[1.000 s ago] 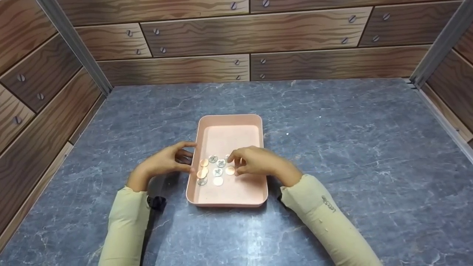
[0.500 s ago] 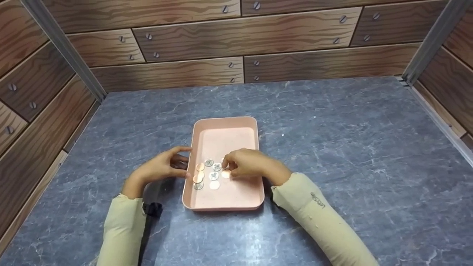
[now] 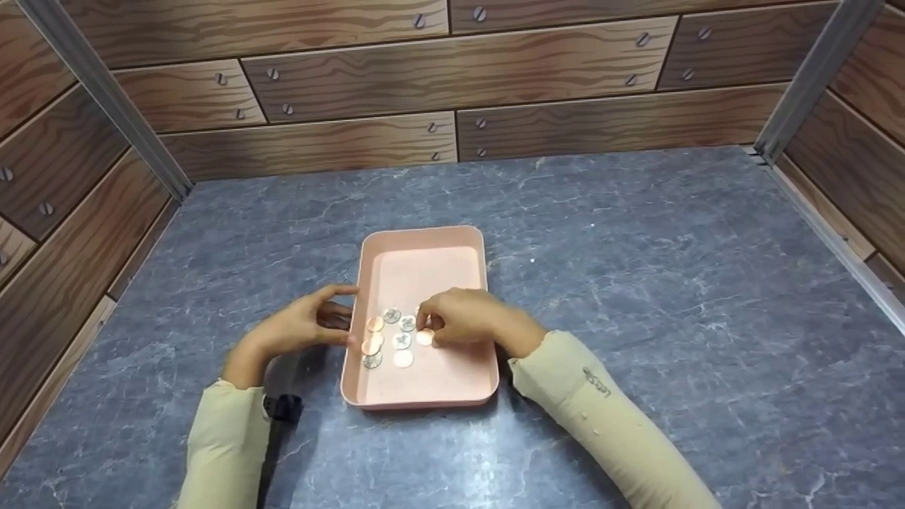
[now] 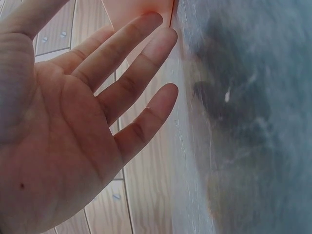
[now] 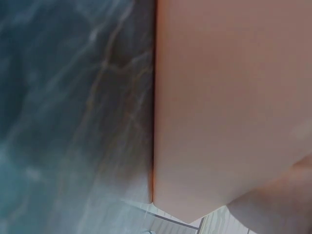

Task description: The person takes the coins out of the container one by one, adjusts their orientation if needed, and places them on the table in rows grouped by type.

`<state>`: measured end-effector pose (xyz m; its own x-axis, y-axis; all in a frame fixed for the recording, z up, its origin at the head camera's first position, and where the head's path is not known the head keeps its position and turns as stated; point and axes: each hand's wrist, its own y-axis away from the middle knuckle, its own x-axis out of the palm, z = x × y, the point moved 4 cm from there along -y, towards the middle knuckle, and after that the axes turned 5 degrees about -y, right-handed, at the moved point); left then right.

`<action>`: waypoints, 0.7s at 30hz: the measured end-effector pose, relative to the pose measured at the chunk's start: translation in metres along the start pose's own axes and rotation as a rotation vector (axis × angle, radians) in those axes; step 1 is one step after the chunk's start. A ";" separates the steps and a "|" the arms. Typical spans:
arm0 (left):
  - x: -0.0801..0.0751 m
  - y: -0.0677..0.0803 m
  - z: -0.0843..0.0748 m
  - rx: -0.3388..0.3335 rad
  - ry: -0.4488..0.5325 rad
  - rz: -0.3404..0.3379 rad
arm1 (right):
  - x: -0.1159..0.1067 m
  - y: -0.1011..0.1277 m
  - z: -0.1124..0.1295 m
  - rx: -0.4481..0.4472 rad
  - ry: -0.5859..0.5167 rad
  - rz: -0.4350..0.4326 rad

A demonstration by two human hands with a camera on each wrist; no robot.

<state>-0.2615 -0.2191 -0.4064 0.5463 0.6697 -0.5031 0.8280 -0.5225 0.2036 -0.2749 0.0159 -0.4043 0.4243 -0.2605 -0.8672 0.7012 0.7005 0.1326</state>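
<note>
A pink rectangular tray point(image 3: 424, 392) lies on the table with several coins in its nearer half, some silver and some copper-coloured. My left hand point(image 3: 297, 325) is at the tray's left wall, thumb and forefinger spread and touching its rim. In the left wrist view the fingers of the left hand point(image 4: 97, 97) are extended and apart. My right hand point(image 3: 466, 318) reaches over the right wall, its bent fingers down at the coins. Thumb and forefinger are at a copper-coloured coin point(image 3: 425, 338); whether they pinch it cannot be seen. The right wrist view shows mostly the tray's outer wall point(image 5: 219, 107).
A dark blue-grey marbled tabletop point(image 3: 622, 283) surrounds the tray. Wood-plank-patterned panels point(image 3: 353, 78) enclose the back and both sides, with metal posts point(image 3: 806, 85) at the corners. One small white speck point(image 3: 532, 260) lies right of the tray.
The head view has shifted, so tray and hands appear slightly further left and lower. The right forefinger and thumb have come a little nearer the copper-coloured coin. My left hand stays at the rim.
</note>
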 end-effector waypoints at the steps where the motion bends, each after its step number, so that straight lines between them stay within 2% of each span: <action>1: 0.000 0.000 0.000 0.002 -0.001 0.002 | 0.000 0.000 0.000 -0.001 0.003 -0.003; 21: -0.001 -0.001 0.000 -0.007 -0.042 -0.018 | 0.001 0.000 0.001 0.000 0.011 0.010</action>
<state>-0.2629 -0.2192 -0.4060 0.5252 0.6561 -0.5420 0.8388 -0.5065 0.1997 -0.2742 0.0147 -0.4050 0.4248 -0.2463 -0.8711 0.6972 0.7028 0.1413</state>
